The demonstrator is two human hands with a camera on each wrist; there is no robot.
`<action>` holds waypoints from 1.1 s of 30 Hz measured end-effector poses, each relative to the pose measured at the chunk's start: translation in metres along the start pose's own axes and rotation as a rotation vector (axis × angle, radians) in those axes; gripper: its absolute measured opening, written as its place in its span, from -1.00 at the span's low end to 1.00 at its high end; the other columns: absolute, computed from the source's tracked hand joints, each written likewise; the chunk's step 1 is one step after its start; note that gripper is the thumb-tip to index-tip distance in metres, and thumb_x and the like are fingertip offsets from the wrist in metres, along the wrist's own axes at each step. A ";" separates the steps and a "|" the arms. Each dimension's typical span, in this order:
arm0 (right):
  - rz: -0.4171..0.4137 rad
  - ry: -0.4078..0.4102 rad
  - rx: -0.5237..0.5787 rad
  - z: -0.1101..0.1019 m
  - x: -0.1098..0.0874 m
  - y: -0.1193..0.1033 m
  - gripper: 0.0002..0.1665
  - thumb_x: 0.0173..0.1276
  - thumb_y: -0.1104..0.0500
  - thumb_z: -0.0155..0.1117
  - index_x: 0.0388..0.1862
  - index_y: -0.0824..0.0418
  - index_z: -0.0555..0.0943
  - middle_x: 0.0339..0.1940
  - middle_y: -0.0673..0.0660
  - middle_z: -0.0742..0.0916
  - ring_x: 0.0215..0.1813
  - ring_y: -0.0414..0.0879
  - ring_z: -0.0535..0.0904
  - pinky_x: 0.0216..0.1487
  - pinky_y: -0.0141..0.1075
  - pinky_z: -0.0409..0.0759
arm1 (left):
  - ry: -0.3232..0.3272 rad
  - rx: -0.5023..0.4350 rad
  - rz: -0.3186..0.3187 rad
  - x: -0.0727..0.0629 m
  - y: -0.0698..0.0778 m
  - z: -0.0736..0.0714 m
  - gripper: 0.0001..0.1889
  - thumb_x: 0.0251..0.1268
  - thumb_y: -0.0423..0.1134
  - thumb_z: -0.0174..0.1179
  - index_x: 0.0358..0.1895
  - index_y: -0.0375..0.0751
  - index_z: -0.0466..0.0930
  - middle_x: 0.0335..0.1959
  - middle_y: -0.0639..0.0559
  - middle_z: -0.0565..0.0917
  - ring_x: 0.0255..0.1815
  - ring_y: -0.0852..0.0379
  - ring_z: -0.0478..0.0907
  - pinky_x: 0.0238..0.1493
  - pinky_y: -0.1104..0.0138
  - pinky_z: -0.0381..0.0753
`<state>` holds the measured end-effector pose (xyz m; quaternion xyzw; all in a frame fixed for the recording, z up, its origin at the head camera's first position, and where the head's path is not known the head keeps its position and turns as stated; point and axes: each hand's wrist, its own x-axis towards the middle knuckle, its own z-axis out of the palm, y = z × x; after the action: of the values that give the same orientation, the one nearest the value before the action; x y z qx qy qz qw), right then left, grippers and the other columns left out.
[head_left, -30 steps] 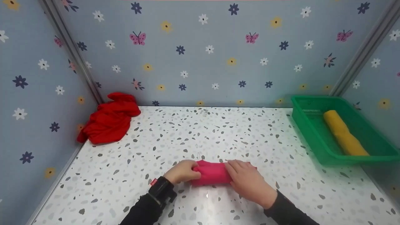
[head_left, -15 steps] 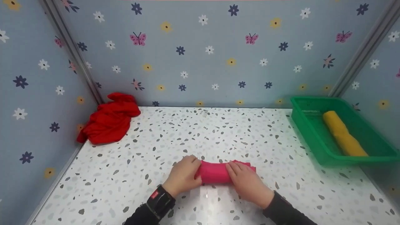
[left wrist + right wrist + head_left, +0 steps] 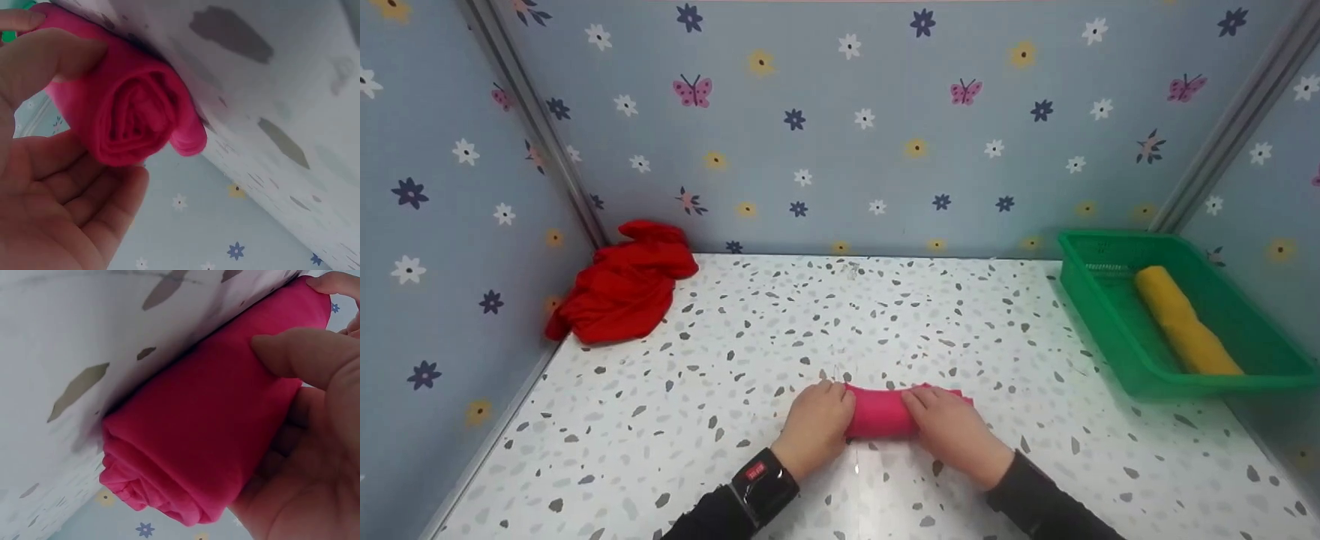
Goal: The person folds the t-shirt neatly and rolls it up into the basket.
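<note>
A rolled pink cloth (image 3: 881, 414) lies crosswise on the speckled table near the front. My left hand (image 3: 816, 426) grips its left end, thumb on the near side and fingers over the far side. The left wrist view shows the spiral end of the roll (image 3: 138, 115), with a loose flap beside it. My right hand (image 3: 958, 433) holds the cloth right of the middle, its thumb (image 3: 287, 354) pressed on the near face. Past this hand the right end of the cloth sticks out, its layers uneven.
A crumpled red cloth (image 3: 626, 289) sits in the back left corner. At the right stands a green basket (image 3: 1102, 330) with a rolled yellow cloth (image 3: 1185, 322) inside. Flower-patterned walls (image 3: 840, 127) enclose the table (image 3: 840, 322) at the back and sides.
My left hand has shifted right and wrapped round the left end of the pink cloth, covering more of it. My right hand has barely moved.
</note>
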<state>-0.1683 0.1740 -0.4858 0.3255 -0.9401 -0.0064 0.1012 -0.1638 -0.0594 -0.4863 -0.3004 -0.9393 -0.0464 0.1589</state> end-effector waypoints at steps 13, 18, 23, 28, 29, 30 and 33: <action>-0.039 -0.034 0.096 -0.011 -0.007 -0.004 -0.65 0.23 0.25 0.35 0.02 0.26 0.62 -0.16 0.13 0.73 -0.13 0.02 0.67 -0.14 -0.12 0.67 | -0.138 -0.150 -0.021 0.000 -0.003 -0.008 -0.70 -0.34 -0.32 0.44 -0.40 -0.17 0.58 -0.53 0.08 0.52 -0.45 0.10 0.46 -0.29 0.20 0.51; -0.054 -0.057 0.195 -0.017 -0.008 -0.003 -0.70 0.24 0.29 0.31 -0.02 0.25 0.64 -0.23 0.13 0.73 -0.16 0.03 0.66 -0.11 -0.12 0.65 | -0.174 -0.245 -0.039 0.002 -0.006 -0.010 -0.78 -0.34 -0.34 0.37 -0.51 -0.10 0.54 -0.62 0.17 0.42 -0.53 0.17 0.35 -0.48 0.28 0.37; -0.029 -0.133 0.264 -0.016 -0.004 0.004 -0.73 0.25 0.28 0.26 -0.06 0.25 0.65 -0.26 0.10 0.68 -0.14 0.01 0.60 -0.07 -0.12 0.61 | -0.228 -0.324 -0.101 0.008 -0.008 -0.010 -0.79 -0.30 -0.35 0.33 -0.57 -0.06 0.47 -0.66 0.19 0.38 -0.58 0.19 0.32 -0.52 0.31 0.32; -0.012 -0.174 0.319 -0.015 0.003 0.011 -0.83 0.28 0.28 0.20 -0.17 0.22 0.64 -0.30 0.02 0.61 -0.18 -0.07 0.53 -0.10 -0.14 0.58 | -0.289 -0.417 -0.176 0.015 -0.013 -0.011 -0.80 -0.32 -0.35 0.30 -0.60 -0.02 0.47 -0.69 0.19 0.43 -0.60 0.21 0.35 -0.52 0.30 0.37; -0.010 -0.177 0.327 -0.015 0.004 0.012 -0.85 0.28 0.28 0.19 -0.20 0.21 0.64 -0.32 0.01 0.60 -0.20 -0.08 0.51 -0.12 -0.14 0.57 | -0.298 -0.430 -0.184 0.017 -0.014 -0.011 -0.81 -0.32 -0.35 0.30 -0.60 -0.03 0.47 -0.69 0.19 0.43 -0.60 0.21 0.35 -0.51 0.29 0.37; -0.009 -0.179 0.335 -0.016 0.005 0.012 -0.87 0.27 0.28 0.18 -0.22 0.21 0.63 -0.34 0.00 0.58 -0.22 -0.10 0.50 -0.13 -0.15 0.56 | -0.308 -0.442 -0.190 0.018 -0.016 -0.011 -0.82 -0.32 -0.34 0.29 -0.60 -0.02 0.48 -0.69 0.19 0.44 -0.60 0.21 0.36 -0.51 0.29 0.37; -0.004 -0.185 0.343 -0.017 0.006 0.013 -0.88 0.25 0.29 0.16 -0.25 0.21 0.62 -0.35 -0.02 0.55 -0.25 -0.12 0.47 -0.15 -0.15 0.55 | -0.322 -0.461 -0.191 0.021 -0.018 -0.012 -0.83 -0.30 -0.32 0.30 -0.59 -0.03 0.49 -0.68 0.20 0.44 -0.60 0.21 0.35 -0.51 0.30 0.37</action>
<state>-0.1775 0.1816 -0.4672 0.3378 -0.9320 0.1240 -0.0426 -0.1868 -0.0651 -0.4682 -0.2425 -0.9411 -0.2252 -0.0696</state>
